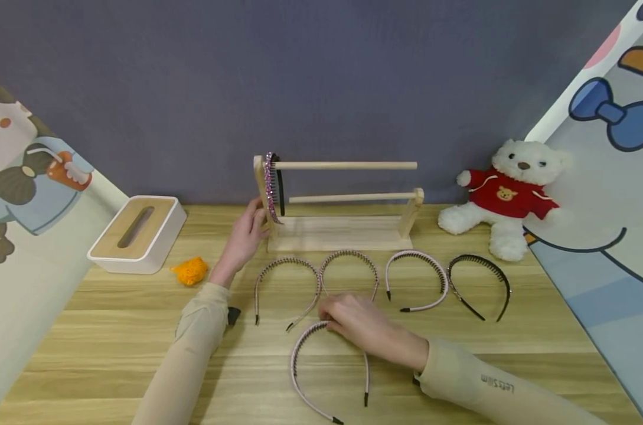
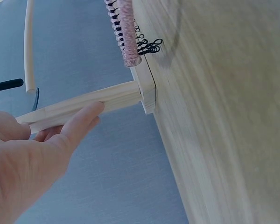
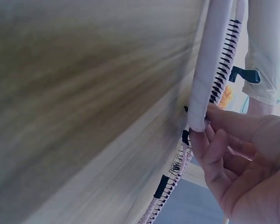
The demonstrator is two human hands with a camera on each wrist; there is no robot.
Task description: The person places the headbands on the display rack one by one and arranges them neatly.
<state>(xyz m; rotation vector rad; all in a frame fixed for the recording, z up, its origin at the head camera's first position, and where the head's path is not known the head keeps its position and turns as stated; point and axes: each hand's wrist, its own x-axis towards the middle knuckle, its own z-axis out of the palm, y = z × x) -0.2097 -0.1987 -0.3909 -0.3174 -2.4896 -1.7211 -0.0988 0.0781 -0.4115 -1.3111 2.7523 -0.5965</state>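
Note:
A light wooden headband rack (image 1: 337, 233) stands at the back of the table, with two dowels between its uprights. My left hand (image 1: 247, 233) grips the rack's left upright (image 2: 114, 96), thumb on one side and fingers on the other. A glittery pink-purple headband (image 1: 270, 186) hangs on the upper dowel (image 1: 348, 166), at its left end. Low over the table's front part, my right hand (image 1: 361, 324) pinches a pale pink toothed headband (image 3: 210, 60) at the top of its curve, between thumb and fingers. Its black-tipped ends (image 1: 337, 420) point toward me.
A row of headbands lies before the rack: two pinkish beaded ones (image 1: 257, 289), a pale pink one (image 1: 446, 283) and a black one (image 1: 507, 289). At the left are a white tissue box (image 1: 169, 236) and a crumpled orange item (image 1: 191, 271). A white teddy bear (image 1: 507, 195) sits right.

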